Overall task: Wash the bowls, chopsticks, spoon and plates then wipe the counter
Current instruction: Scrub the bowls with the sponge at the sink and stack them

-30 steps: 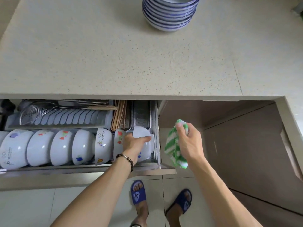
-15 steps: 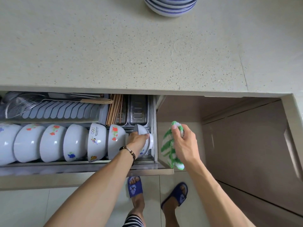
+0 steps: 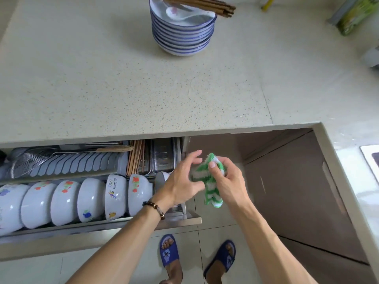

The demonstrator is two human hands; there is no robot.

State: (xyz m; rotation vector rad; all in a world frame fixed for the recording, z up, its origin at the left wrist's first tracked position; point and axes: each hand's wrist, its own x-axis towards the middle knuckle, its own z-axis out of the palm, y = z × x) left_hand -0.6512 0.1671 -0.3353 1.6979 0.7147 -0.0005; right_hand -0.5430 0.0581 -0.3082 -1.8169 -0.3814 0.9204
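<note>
My right hand grips a green-and-white striped cloth in front of the open drawer. My left hand is beside it with fingers spread, touching the cloth's left side and holding nothing. A row of white bowls stands on edge in the pulled-out drawer rack; the last small bowl sits at the right end, partly hidden by my left hand. On the counter, a stack of blue-rimmed plates carries a white spoon and brown chopsticks.
The drawer's back holds a metal skimmer, more chopsticks and a steel tray. A brown cabinet corner lies to the right. A green packet sits at the counter's far right. My feet in blue slippers stand on the tiled floor.
My left hand let go of the small bowl in the rack and moved right to the cloth. The view tilted up, bringing the plates, spoon and chopsticks into sight.
</note>
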